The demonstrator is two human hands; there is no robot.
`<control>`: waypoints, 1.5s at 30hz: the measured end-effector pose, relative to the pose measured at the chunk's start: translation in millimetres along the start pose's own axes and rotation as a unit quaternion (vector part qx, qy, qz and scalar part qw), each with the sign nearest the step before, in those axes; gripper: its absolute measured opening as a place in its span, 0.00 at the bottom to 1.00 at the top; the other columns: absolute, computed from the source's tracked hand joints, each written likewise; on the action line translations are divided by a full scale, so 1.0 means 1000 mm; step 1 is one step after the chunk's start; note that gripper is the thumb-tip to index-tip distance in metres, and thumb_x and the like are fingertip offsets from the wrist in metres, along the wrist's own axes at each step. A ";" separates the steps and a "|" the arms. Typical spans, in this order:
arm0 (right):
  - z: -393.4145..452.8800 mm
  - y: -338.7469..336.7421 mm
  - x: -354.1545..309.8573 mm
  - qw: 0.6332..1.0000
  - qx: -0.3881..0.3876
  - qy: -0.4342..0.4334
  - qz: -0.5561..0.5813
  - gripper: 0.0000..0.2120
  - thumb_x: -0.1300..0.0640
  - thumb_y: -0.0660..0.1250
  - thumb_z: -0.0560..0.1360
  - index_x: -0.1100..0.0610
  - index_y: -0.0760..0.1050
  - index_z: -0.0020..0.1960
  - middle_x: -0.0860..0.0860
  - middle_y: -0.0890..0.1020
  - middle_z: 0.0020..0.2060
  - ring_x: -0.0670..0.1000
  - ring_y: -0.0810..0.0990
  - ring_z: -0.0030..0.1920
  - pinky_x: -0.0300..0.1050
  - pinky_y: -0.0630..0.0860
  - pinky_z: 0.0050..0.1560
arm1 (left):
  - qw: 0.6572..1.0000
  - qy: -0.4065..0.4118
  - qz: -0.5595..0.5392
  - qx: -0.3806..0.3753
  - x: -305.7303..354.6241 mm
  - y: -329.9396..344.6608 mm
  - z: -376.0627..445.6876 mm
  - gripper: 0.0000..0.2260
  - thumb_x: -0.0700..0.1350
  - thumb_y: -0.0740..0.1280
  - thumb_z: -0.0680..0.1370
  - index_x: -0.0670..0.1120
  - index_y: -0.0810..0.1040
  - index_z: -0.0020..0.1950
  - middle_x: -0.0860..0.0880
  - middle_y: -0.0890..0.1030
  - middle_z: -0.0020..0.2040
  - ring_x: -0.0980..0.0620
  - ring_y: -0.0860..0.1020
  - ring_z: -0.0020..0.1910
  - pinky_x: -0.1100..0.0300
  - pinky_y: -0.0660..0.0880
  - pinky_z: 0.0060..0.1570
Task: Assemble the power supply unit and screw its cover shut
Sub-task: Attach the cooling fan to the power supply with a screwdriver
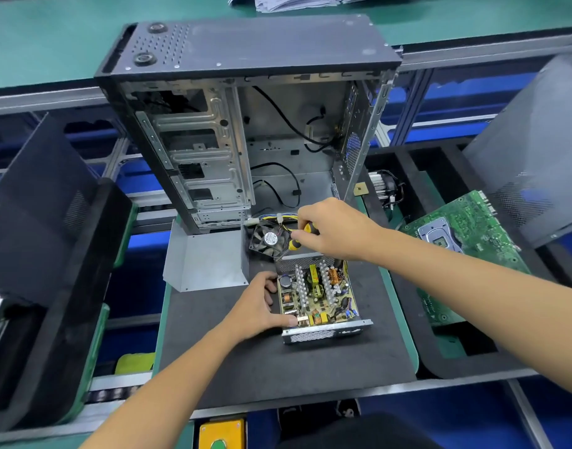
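The open power supply unit (317, 298) lies on the black mat (246, 361), its circuit board with coils and capacitors exposed. My left hand (257, 306) presses against its left wall, thumb on the near corner. My right hand (333, 230) grips a yellow-and-black screwdriver (299, 238) above the unit's far edge. The unit's black fan (268, 239) lies loose just beyond it, joined by yellow and black wires. The bent grey metal cover (207, 259) rests on the mat to the left.
An open computer case (246, 124) stands upright behind the mat. A green motherboard (466, 241) lies in a black foam tray at right, with a cooler (386, 187) behind it. Black side panels lean at far left and far right. A yellow button box (221, 434) sits at the bench edge.
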State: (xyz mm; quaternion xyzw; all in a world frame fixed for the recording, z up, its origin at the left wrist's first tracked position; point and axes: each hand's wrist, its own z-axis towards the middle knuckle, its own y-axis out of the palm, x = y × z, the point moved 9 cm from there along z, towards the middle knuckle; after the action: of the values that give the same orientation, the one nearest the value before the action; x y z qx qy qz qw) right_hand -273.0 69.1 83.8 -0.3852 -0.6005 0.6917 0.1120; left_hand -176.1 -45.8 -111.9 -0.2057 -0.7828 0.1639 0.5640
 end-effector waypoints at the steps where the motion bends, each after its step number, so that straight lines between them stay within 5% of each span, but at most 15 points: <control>1: 0.001 -0.001 -0.001 1.000 0.002 -0.002 0.009 0.12 0.47 0.64 0.78 0.56 0.76 0.43 0.49 0.76 0.30 0.46 0.71 0.28 0.42 0.65 0.27 | 1.000 -0.002 -0.004 0.002 0.000 0.000 0.000 0.49 0.67 0.80 0.50 0.59 0.62 0.66 0.56 0.71 0.52 0.63 0.71 0.39 0.69 0.72 0.40; 6: 0.005 0.002 -0.013 0.999 -0.011 -0.025 0.019 0.10 0.48 0.65 0.77 0.55 0.76 0.43 0.49 0.77 0.33 0.49 0.74 0.34 0.46 0.72 0.33 | 1.000 -0.007 -0.024 0.004 -0.001 -0.001 -0.001 0.51 0.66 0.80 0.49 0.56 0.64 0.68 0.55 0.72 0.52 0.62 0.71 0.38 0.69 0.72 0.39; 10: 0.010 0.016 -0.031 0.998 -0.033 -0.055 -0.016 0.12 0.50 0.65 0.77 0.59 0.76 0.42 0.52 0.79 0.36 0.53 0.77 0.38 0.47 0.73 0.37 | 0.998 -0.015 -0.053 -0.020 0.000 -0.003 -0.001 0.45 0.55 0.83 0.54 0.54 0.66 0.67 0.53 0.72 0.52 0.58 0.71 0.40 0.68 0.73 0.41; 15: 0.022 0.040 -0.044 0.992 -0.073 -0.070 -0.076 0.12 0.51 0.63 0.78 0.61 0.76 0.46 0.55 0.80 0.42 0.55 0.76 0.45 0.52 0.74 0.45 | 0.991 -0.033 -0.127 0.018 0.000 -0.011 -0.001 0.14 0.44 0.65 0.79 0.43 0.71 0.64 0.47 0.76 0.48 0.54 0.74 0.40 0.72 0.73 0.39; 19: 0.028 0.058 -0.045 0.987 -0.112 -0.063 -0.093 0.11 0.52 0.63 0.78 0.61 0.75 0.49 0.56 0.79 0.45 0.56 0.77 0.47 0.53 0.74 0.48 | 0.988 -0.032 -0.108 0.105 -0.001 -0.015 -0.001 0.05 0.41 0.62 0.80 0.46 0.75 0.55 0.46 0.76 0.42 0.53 0.73 0.35 0.68 0.74 0.38; 36: 0.033 0.053 -0.041 0.989 -0.095 -0.047 -0.098 0.12 0.52 0.63 0.78 0.61 0.76 0.46 0.55 0.80 0.41 0.55 0.76 0.43 0.50 0.73 0.42 | 0.979 -0.019 -0.124 0.159 -0.004 -0.019 0.005 0.07 0.41 0.68 0.77 0.54 0.77 0.45 0.50 0.77 0.35 0.59 0.73 0.28 0.65 0.76 0.30; 40: 0.030 0.060 -0.041 0.990 -0.111 -0.035 -0.086 0.12 0.52 0.64 0.78 0.61 0.76 0.48 0.55 0.79 0.43 0.56 0.77 0.45 0.53 0.75 0.46 | 0.978 -0.029 -0.123 0.168 -0.004 -0.019 0.007 0.08 0.41 0.68 0.77 0.54 0.77 0.43 0.51 0.76 0.33 0.56 0.73 0.29 0.56 0.78 0.34; 45: 0.029 0.065 -0.039 0.990 -0.108 -0.027 -0.090 0.13 0.50 0.64 0.78 0.60 0.71 0.43 0.52 0.74 0.35 0.56 0.73 0.40 0.48 0.67 0.36 | 0.976 -0.040 -0.112 0.184 -0.003 -0.020 0.009 0.08 0.40 0.68 0.75 0.53 0.76 0.41 0.53 0.74 0.31 0.52 0.72 0.31 0.48 0.77 0.38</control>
State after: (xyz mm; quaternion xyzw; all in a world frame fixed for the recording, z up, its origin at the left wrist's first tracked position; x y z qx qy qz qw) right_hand -245.5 7.1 39.5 -0.3205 -0.7066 0.6203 0.1154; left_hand -186.2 -64.4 -107.1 -0.0023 -0.7795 0.2488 0.5749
